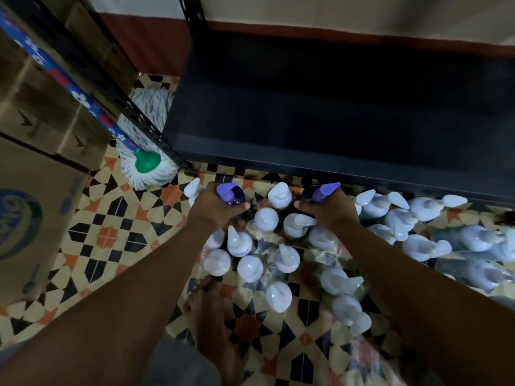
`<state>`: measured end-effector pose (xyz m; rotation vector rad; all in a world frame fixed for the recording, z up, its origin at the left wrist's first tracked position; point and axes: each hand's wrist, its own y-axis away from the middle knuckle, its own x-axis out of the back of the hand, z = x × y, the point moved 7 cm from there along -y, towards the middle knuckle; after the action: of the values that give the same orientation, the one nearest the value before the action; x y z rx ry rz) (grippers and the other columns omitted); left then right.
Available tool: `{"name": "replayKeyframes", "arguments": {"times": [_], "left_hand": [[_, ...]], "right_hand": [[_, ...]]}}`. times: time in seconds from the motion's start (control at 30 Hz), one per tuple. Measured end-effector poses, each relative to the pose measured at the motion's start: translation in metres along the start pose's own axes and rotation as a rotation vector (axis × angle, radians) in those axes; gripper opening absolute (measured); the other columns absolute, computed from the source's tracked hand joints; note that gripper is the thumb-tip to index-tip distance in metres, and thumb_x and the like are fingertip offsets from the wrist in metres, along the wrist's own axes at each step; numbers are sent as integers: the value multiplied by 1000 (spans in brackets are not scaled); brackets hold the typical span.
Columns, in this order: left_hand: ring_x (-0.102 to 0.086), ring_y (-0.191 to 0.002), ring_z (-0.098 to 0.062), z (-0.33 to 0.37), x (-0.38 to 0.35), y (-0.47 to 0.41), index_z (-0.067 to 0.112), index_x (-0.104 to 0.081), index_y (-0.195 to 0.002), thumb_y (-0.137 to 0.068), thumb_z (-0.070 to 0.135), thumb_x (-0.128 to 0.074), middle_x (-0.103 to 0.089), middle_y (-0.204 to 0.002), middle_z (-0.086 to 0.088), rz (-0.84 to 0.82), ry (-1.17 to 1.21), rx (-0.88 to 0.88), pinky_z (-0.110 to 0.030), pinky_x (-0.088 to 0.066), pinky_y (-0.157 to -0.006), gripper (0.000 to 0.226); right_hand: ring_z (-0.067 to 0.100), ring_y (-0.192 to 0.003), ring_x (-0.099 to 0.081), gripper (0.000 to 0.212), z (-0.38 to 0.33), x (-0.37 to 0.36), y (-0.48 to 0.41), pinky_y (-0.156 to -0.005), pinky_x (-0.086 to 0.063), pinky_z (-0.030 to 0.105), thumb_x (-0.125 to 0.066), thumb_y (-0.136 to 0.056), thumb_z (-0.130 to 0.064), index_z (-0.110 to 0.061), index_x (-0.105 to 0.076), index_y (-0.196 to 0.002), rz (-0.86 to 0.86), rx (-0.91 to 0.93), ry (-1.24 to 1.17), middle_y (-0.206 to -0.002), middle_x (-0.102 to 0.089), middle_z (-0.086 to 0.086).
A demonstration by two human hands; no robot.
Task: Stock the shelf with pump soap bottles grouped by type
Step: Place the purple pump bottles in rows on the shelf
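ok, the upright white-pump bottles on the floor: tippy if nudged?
Likely tippy: white-pump bottles at the right lie on their sides. The upright cluster stands packed close, so one knocked over would probably take neighbours down. Lying ones look round, so may roll.

a mop lies on the patterned tile floor beside stacked cardboard boxes.

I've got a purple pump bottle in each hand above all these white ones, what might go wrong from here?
The left hand and right hand grip the purple-pump bottles low over the crowded white-pump bottles; a careless swing could topple some. The bare foot stands right beside that cluster, so a step toward the shelf may knock bottles over.
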<state>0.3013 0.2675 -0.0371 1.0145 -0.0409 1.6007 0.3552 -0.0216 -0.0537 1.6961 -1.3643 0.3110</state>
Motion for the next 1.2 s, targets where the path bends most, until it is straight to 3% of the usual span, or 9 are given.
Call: {"name": "replayKeyframes", "arguments": {"times": [0.1,0.33,0.47,0.6,0.77,0.9,1.0,1.1,1.2], "left_hand": [[-62,-97,-23,-1,-2,-5,17,-58,-133,-71,42,-90,-65,-107,-1,26,-55,32,-30,-46,-80,75],[-64,-98,-30,11,11,20,17,-65,-115,-74,43,-86,-65,-97,-2,161,-102,56,-36,-52,-83,53],[-64,-92,-24,29,32,44,22,-65,-100,-70,41,-88,-67,-91,3,263,-12,-41,-35,-52,-83,42],[-58,-86,-19,60,64,78,22,-64,-110,-69,40,-87,-63,-86,9,330,55,-86,-28,-43,-75,50],[-62,-93,-22,110,114,127,30,-54,-119,-64,39,-88,-67,-103,5,367,125,-242,-31,-45,-77,65],[-66,-96,-13,159,148,179,47,-55,-110,-66,38,-89,-68,-104,16,332,217,-411,-31,-48,-83,57],[-67,-96,-13,193,164,221,34,-60,-108,-64,45,-87,-68,-101,14,311,317,-499,-33,-51,-84,52],[-69,-85,-3,222,164,258,30,-65,-104,-79,28,-84,-72,-100,9,224,486,-553,-25,-52,-77,32],[-74,-87,-8,235,145,277,31,-68,-105,-79,30,-83,-76,-98,6,120,657,-515,-33,-58,-79,30]], "right_hand": [[18,-70,-55,42,-3,3,1,-50,-33,25,-81,-76,-55,-18,-61,-82,4,-17,55,-71,-58,-6],[10,-61,-49,39,-11,23,29,-49,-30,24,-79,-75,-52,-21,-56,-68,136,-9,18,-66,-54,-10],[12,-67,-56,39,-23,52,55,-52,-37,27,-81,-73,-44,-17,-55,-86,178,-15,-114,-72,-60,-6],[4,-74,-54,57,-41,95,92,-56,-39,26,-86,-67,-37,-17,-47,-103,243,35,-260,-86,-59,-10],[8,-81,-63,51,-63,157,142,-62,-44,26,-85,-69,-34,-22,-53,-106,284,160,-360,-92,-65,-9],[14,-92,-69,44,-82,208,187,-76,-51,29,-86,-74,-24,-21,-61,-110,235,277,-549,-102,-71,-4],[21,-94,-73,48,-97,243,223,-78,-56,32,-86,-72,-27,-17,-64,-114,185,351,-701,-107,-73,5],[23,-90,-75,68,-106,263,250,-84,-59,42,-85,-58,-40,-15,-63,-117,128,360,-844,-104,-75,5],[19,-76,-72,59,-113,270,272,-76,-55,39,-84,-71,-40,-6,-67,-117,30,382,-966,-93,-74,8]]}}
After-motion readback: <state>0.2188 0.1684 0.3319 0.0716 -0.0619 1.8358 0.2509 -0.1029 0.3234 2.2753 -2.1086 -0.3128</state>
